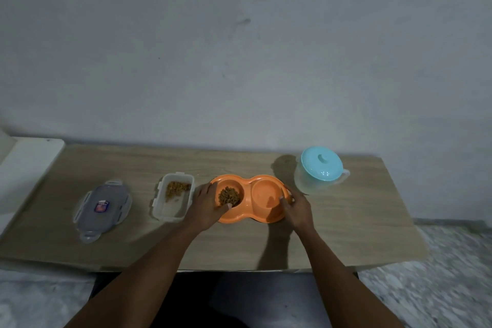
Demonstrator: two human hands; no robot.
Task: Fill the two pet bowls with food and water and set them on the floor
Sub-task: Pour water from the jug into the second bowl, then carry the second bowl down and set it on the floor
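Observation:
An orange double pet bowl (pixel 262 217) rests on the wooden table (pixel 346 226). Its left cup holds brown kibble (pixel 229 196); whether the right cup (pixel 266 190) holds water I cannot tell. My left hand (pixel 206 205) grips the bowl's left end, thumb over the near rim. My right hand (pixel 295 208) grips the right end, fingers curled on the rim. An open clear food container (pixel 173 198) with some kibble stands to the left. A translucent water jug with a pale blue lid (pixel 320 168) stands at the right rear.
The container's clear clip lid (pixel 102 208) lies flat at the left. A white surface (pixel 26 168) adjoins the table's left end. A grey wall rises behind the table. Speckled floor (pixel 439 287) shows at the right and lower left.

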